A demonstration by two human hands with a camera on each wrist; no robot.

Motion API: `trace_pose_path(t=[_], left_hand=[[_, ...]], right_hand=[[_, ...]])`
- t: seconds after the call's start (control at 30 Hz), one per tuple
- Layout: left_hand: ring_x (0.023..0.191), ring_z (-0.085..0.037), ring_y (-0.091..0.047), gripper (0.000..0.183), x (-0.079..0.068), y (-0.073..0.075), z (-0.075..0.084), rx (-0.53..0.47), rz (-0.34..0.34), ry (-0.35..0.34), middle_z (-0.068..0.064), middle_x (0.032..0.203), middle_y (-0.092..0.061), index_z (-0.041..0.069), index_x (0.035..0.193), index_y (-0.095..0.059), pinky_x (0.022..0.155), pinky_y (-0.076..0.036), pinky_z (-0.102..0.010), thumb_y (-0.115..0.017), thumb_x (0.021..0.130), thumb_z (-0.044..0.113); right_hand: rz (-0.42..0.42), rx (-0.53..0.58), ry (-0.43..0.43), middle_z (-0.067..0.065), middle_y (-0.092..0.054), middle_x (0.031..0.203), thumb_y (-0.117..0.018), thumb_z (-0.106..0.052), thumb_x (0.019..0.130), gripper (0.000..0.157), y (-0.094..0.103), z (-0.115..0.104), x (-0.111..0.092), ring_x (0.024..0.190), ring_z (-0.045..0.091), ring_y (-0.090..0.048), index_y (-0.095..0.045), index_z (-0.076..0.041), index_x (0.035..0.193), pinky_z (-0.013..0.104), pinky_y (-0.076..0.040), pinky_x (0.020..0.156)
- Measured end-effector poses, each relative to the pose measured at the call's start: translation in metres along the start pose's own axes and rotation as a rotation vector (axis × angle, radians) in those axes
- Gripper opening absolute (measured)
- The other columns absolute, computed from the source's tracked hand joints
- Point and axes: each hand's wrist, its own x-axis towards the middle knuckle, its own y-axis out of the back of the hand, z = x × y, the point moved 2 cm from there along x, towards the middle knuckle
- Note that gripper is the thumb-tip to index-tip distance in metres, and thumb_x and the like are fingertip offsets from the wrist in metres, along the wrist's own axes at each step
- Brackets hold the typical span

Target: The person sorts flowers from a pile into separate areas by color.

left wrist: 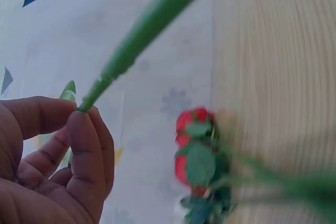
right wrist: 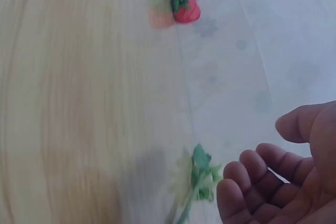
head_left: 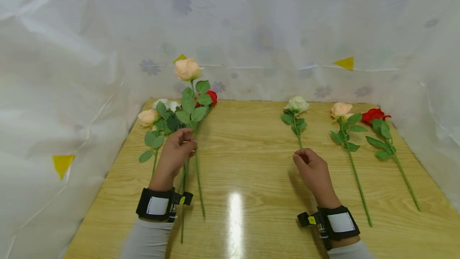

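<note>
My left hand (head_left: pixel 176 154) pinches the green stem of a peach rose (head_left: pixel 188 70) between thumb and fingers. This rose stands upright, its leaves below the bloom and the stem's lower end hanging past the hand. In the left wrist view the pinched stem (left wrist: pixel 152 27) runs up from the fingertips. Behind and beside that hand lie another peach rose (head_left: pixel 147 118), white blooms (head_left: pixel 161 103) and a red rose (head_left: pixel 212 98). My right hand (head_left: pixel 316 173) holds nothing, fingers loosely curved and thumb apart, close to the stem of a white rose (head_left: pixel 297 104) on the table.
On the right side of the wooden table (head_left: pixel 251 155) lie a peach rose (head_left: pixel 341 110) and a red rose (head_left: pixel 374 116), stems toward the front. A pale floral sheet (head_left: pixel 266 31) hangs behind the table, with yellow triangles (head_left: pixel 345 63) on it.
</note>
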Motion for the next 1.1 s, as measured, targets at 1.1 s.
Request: trace_pose_path(t=[1.1], left_hand=[[0.075,-0.018,-0.055,0.032,-0.007,-0.116,0.008,-0.311,-0.064,-0.017,-0.007,0.093,-0.055,0.012,0.118,-0.055,0.067,-0.053,-0.036,-0.062,0.088,0.006]], right_hand=[[-0.196,0.138,0.181,0.003,-0.063,0.08,-0.057,-0.01,0.093,0.016,-0.092,-0.081,-0.044,0.061,0.009,-0.054,-0.058,-0.009,0.109,0.028,-0.046,0.051]])
